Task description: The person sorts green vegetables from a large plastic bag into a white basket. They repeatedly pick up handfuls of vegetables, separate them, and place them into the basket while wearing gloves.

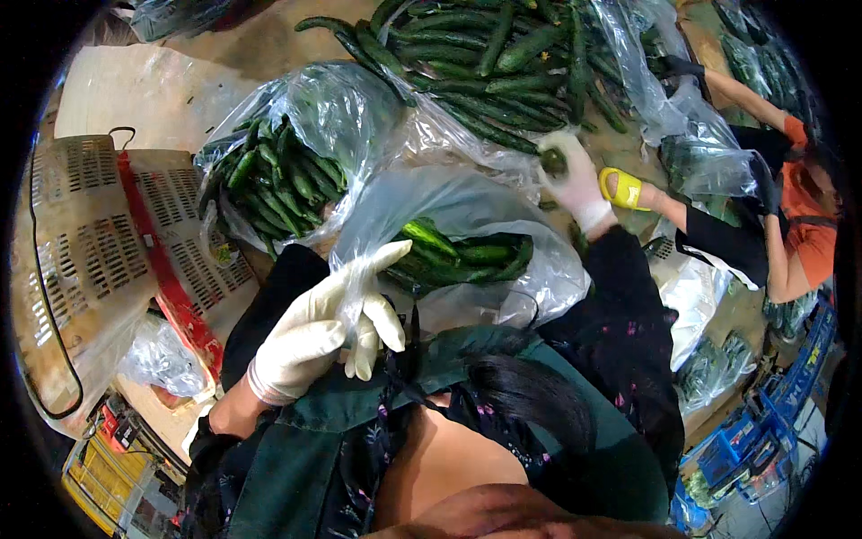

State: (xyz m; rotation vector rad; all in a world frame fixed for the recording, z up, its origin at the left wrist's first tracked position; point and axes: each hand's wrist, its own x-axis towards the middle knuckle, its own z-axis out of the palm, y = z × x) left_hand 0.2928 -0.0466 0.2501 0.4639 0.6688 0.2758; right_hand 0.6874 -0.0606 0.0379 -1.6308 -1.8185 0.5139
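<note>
My left hand, in a white glove, has the gathered edge of a clear plastic bag between its spread fingers. That bag lies open before my body with several dark green cucumbers inside. My right hand, in a white glove, is closed around a cucumber, seen end-on, beyond the bag's far right side. A large heap of cucumbers lies past my right hand. Left of the open bag stands another clear bag filled with cucumbers.
Perforated plastic crates with a red edge stand at the left. At the right a co-worker in an orange top, wearing dark gloves, handles a plastic bag; their foot in a yellow slipper is near my right hand. Blue crates are at lower right.
</note>
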